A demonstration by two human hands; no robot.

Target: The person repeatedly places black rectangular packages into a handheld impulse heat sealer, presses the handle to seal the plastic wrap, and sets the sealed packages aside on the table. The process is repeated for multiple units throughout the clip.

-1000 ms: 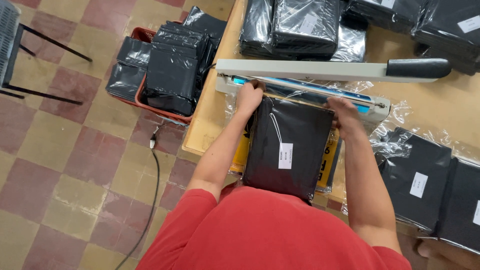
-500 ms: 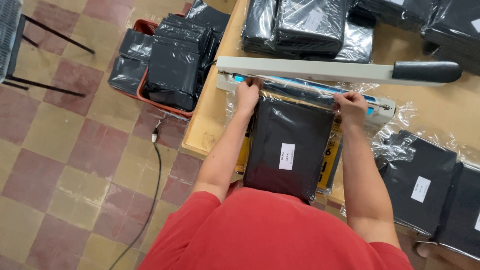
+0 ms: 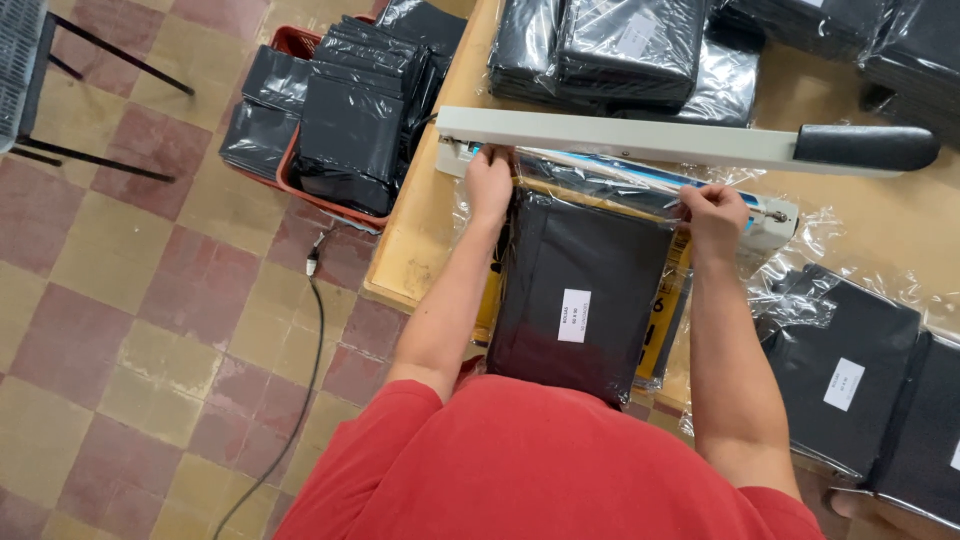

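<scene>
Overhead view of a packing bench, with places given relative to the heat sealer (image 3: pixel 640 150). The sealer lies across the wooden table (image 3: pixel 420 240), its long pale arm raised and its black handle (image 3: pixel 865 147) at the far right end. Directly below the sealer lies a black packet (image 3: pixel 585 290) in a clear plastic sleeve, bearing a small white label (image 3: pixel 573 316); its open top edge reaches the sealing bar under the arm.

The left hand (image 3: pixel 488 185) is closed, pinching the left top corner of the sleeve at the sealer's hinge end. The right hand (image 3: pixel 712 212) is likewise closed on the right top corner, so the sleeve mouth is drawn flat between the two hands.

Progress, as a judgement: the packet appears loaded and aligned, while the seal itself looks not yet made, since the arm stands up and neither hand is on the handle. Wrapped stacks (image 3: pixel 620 50) lie above the sealer, and more labelled packets (image 3: pixel 850 370) lie below and right of it. Left of it, on the tiled floor, a red crate (image 3: pixel 300 45) holds further black packets.
</scene>
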